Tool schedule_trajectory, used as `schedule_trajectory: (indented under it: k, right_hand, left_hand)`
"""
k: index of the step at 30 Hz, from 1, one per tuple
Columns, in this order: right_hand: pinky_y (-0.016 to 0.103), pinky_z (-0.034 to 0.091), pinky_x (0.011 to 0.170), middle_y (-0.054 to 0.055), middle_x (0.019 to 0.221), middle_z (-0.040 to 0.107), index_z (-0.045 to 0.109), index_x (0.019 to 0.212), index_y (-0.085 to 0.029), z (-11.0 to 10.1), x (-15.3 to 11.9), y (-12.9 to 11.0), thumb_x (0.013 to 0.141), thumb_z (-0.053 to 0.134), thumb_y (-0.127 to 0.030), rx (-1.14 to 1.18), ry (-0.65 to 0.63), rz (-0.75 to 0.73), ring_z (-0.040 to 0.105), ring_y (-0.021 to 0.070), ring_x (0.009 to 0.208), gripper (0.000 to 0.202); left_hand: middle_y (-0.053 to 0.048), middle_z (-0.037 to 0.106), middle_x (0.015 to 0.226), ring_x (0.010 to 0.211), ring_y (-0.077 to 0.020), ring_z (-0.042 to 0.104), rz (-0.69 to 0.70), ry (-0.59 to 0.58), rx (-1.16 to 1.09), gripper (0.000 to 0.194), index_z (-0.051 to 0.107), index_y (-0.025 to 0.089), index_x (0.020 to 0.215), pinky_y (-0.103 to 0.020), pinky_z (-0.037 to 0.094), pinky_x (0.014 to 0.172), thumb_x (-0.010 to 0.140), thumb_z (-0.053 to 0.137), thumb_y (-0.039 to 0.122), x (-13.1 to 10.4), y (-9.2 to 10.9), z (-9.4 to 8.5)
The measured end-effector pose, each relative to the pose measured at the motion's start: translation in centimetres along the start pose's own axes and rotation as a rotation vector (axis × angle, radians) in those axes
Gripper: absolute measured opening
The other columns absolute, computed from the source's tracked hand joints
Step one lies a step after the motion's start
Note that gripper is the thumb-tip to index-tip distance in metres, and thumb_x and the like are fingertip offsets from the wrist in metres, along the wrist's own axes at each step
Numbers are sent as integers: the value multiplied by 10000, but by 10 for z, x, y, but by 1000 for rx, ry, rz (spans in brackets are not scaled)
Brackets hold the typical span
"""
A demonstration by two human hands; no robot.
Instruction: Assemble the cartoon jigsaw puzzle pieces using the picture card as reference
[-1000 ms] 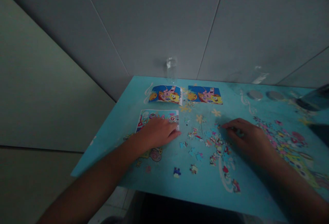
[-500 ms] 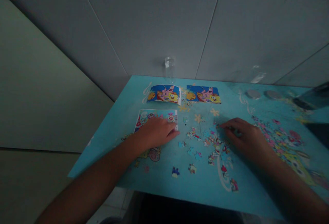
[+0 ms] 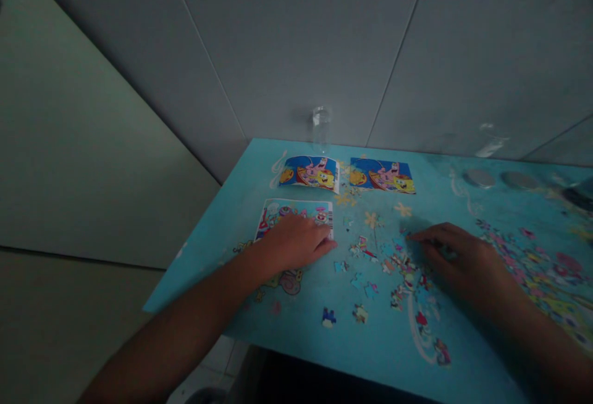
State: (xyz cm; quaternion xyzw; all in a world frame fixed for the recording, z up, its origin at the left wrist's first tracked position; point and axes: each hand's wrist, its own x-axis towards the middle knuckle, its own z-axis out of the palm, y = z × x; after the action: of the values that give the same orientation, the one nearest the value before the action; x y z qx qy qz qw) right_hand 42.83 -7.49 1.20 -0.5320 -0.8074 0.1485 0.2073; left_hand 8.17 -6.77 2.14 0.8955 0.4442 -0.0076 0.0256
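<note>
My left hand lies flat on a picture card printed with cartoon figures, its fingers stretched out and covering much of the print. Loose jigsaw puzzle pieces are heaped between my hands, several more scattered toward the left. At the heap's far right edge is my right hand, thumb and fingertips pinched together at a small puzzle piece. A single dark blue piece and a pale piece sit apart near the table's front edge.
Two blue cartoon cards, a curled left one and a flat right one, lie farther back. A clear plastic cylinder stands by the wall. Round lids and another heap of pieces are to the right on the printed turquoise table.
My view has swung a little to the left, so everything sits farther right in the picture. Both hands keep nearly the same places on the table.
</note>
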Motion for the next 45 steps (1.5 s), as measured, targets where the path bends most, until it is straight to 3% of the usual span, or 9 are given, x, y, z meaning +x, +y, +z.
schedule_trajectory:
  k: [32,40,45]
  right_hand:
    - [394,553,825,60,1102,709,727,1043,-248,-2,1,-9,960,550,-262,43,-26,5,696,239,924,196]
    - [374,552,770,57,1017,700,735,1029,-248,-2,1,-14,941,559,-232,55,16,10,685,218,846,197]
    - [329,541,679,60,995,676,726,1033,-242,-7,1,-21,952,559,-232,83,116,30,658,208,846,185]
  left_hand:
    - [-53,713,806,685,-212,652,-4,-26,4,396,671,222,958,-320,422,637,1040,393,491,-1,-2,1]
    - [-56,714,806,679,-216,649,-8,-35,1,410,671,221,977,-326,429,644,1041,382,505,-1,-3,1]
    - [-58,717,822,685,-225,656,-9,-53,7,413,669,223,966,-327,427,633,1041,374,501,1,-3,0]
